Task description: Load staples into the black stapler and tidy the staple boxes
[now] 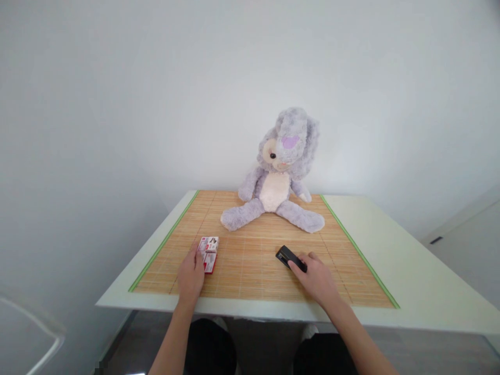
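My left hand point(191, 275) rests on the bamboo mat point(250, 271), fingers curled against the left side of a small red and white box point(209, 251). Whether they grip the box or only touch it is unclear. My right hand point(317, 277) lies on the mat further right, its fingers closed on the near end of a small black stapler-like object point(288, 257), which lies flat on the mat pointing away to the left.
A grey and white plush rabbit point(278, 177) sits at the back of the mat against the white wall. The mat has green edges and covers a white table point(422, 281). My knees show below the table's near edge.
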Tool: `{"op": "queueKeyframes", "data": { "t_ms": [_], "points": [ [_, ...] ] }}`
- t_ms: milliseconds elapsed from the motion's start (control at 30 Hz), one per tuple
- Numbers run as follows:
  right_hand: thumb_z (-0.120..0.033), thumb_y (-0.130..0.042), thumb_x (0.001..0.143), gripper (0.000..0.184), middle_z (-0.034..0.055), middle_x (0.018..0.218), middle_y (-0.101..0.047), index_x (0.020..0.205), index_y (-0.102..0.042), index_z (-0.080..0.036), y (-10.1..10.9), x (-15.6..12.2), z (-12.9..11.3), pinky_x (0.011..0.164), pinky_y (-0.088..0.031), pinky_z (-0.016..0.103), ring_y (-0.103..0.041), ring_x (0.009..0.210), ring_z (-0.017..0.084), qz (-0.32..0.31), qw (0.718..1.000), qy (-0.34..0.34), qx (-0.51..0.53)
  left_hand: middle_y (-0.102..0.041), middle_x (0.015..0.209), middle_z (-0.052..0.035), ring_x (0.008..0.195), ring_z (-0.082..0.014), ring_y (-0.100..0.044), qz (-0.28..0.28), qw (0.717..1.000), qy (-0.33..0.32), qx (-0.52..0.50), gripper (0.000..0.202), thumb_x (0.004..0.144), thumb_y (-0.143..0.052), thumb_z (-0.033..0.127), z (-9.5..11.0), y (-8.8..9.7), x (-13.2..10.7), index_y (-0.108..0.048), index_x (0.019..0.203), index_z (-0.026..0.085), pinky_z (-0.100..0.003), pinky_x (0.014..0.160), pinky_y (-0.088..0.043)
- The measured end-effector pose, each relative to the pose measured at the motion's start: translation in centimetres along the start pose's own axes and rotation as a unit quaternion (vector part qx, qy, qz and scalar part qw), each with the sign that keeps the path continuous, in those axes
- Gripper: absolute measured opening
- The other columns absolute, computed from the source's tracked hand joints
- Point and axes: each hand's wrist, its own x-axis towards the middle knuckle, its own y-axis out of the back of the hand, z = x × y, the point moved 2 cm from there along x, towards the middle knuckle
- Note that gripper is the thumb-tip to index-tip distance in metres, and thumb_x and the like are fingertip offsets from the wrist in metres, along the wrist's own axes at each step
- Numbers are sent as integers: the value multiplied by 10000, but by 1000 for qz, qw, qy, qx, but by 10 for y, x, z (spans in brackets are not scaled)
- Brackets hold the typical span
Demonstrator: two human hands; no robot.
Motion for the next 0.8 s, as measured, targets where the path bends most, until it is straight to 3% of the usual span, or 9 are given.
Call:
{"op": "queueKeyframes", "data": {
  "t_ms": [233,367,467,800],
  "points": [
    [-346,-714,885,226,63,989,-717,1074,-730,-224,-52,-7,-63,766,-555,330,-687,880,240,-78,988,53,124,-574,1541,-138,1444,-299,-496,-3,999,-20,35,514,1071,-352,418,4,1,1,-558,1495,213,-552,1247,-268],
    [-229,-800,760,328,36,1013,-706,1074,-708,-225,-73,-5,-97,748,-560,293,-682,890,223,-116,977,77,160,-608,1504,-142,1400,-286,-538,-11,999,-24,43,507,1072,-357,424,2,-1,1,-563,1485,216,-534,1236,-273],
    [-172,-777,749,328,39,1032,-701,1065,-708,-225,-86,0,-120,778,-545,287,-677,914,218,-128,976,86,156,-623,1489,-127,1386,-276,-552,-17,998,-34,45,501,1073,-357,426,2,-2,1,-558,1487,228,-514,1231,-285],
    [-418,-799,842,396,43,1098,-717,1198,-695,-277,-124,8,-173,776,-496,320,-694,921,246,-128,983,104,87,-644,1457,-114,1324,-288,-598,-23,998,-52,37,507,1071,-351,425,3,-1,3,-551,1485,211,-468,1153,-422]
  ]
}}
